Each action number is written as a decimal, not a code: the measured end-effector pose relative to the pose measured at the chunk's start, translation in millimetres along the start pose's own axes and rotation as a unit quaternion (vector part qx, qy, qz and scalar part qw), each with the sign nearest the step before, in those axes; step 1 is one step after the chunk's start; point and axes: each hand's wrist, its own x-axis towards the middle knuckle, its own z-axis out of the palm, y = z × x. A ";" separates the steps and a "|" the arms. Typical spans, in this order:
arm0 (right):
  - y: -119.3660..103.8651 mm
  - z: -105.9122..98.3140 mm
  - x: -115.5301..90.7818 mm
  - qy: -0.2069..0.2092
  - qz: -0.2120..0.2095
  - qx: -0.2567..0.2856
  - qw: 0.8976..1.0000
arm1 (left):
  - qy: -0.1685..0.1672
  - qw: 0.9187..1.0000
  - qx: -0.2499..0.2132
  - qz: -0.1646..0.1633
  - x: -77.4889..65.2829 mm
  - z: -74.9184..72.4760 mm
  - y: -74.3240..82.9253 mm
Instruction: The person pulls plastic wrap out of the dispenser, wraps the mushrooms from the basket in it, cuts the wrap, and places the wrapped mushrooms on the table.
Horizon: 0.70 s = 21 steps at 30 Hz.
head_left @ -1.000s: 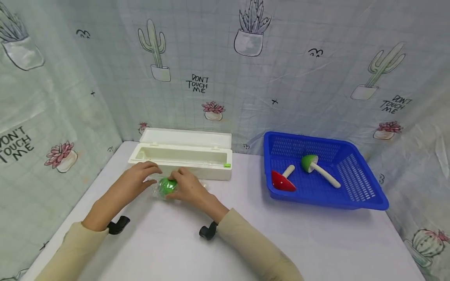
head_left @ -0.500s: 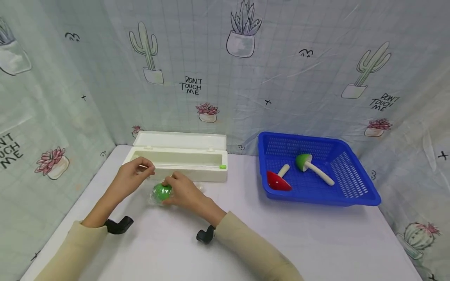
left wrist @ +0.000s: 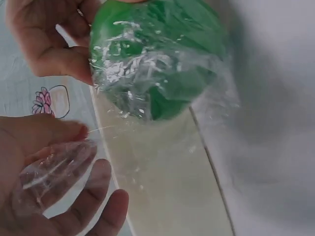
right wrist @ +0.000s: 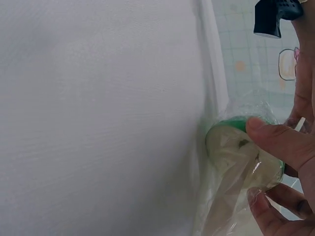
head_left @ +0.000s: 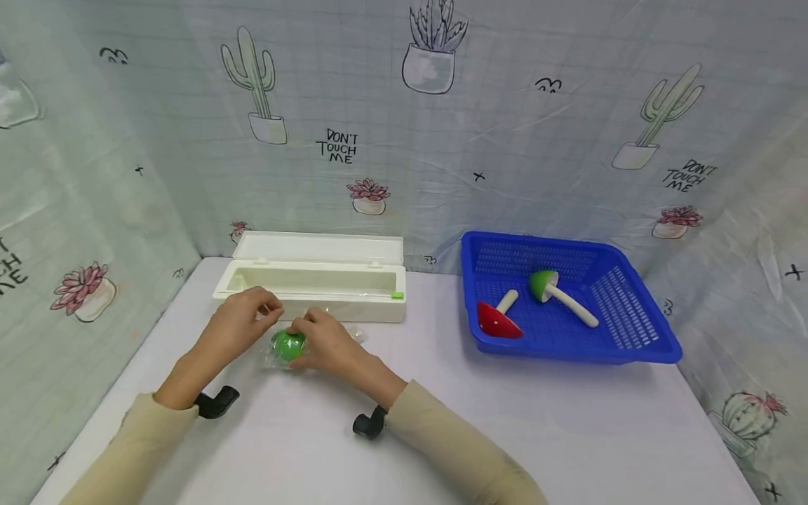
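My right hand (head_left: 330,345) holds a green-capped toy mushroom (head_left: 288,346) wrapped in clear plastic, in front of the long white box. The right wrist view shows its pale underside and stem (right wrist: 224,196), with thumb and fingertips at the edge of the cap. My left hand (head_left: 240,321) is just left of the cap, thumb and index finger together. In the left wrist view it pinches clear plastic film (left wrist: 61,164), which trails toward the wrapped green cap (left wrist: 155,54).
The white box (head_left: 344,311) stands behind the hands with its lid (head_left: 318,247) raised. On the right is a blue basket (head_left: 543,348) containing a red-capped toy mushroom (head_left: 499,321) and a green-capped one (head_left: 571,305). A patterned cloth hangs behind the white table.
My left hand has drawn up and away from the cap, its spread fingers closing into a pinch. My right hand keeps its hold on the mushroom. The head view has shifted slightly.
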 end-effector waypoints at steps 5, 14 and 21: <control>-9.6 -1.7 1.4 0.006 0.013 0.001 1.000 | 0.027 0.998 -0.044 -0.021 -3.7 -6.5 5.4; -2.2 0.7 0.3 0.025 0.082 0.062 0.994 | -0.024 0.986 -0.154 -0.056 -10.6 5.1 23.0; 11.6 -1.6 -3.6 0.017 0.075 0.121 0.990 | -0.021 0.992 -0.124 0.022 -20.2 2.0 0.7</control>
